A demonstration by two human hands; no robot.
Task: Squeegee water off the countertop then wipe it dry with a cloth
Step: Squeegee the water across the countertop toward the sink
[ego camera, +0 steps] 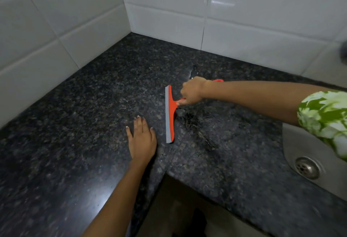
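Sink [293, 148] bare beside wet granite counter [93, 105]; right hand [191, 91] fingers clamped on squeegee [170, 114], left hand [142, 139] fingers spread flat.

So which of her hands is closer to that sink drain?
Right. The right hand grips the squeegee handle, up-left of the sink drain; the left hand lies flat on the countertop, farther left beyond the blade.

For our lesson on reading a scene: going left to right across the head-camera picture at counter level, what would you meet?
left hand flat on the countertop → squeegee → right hand gripping its handle → wet patch → sink with its drain
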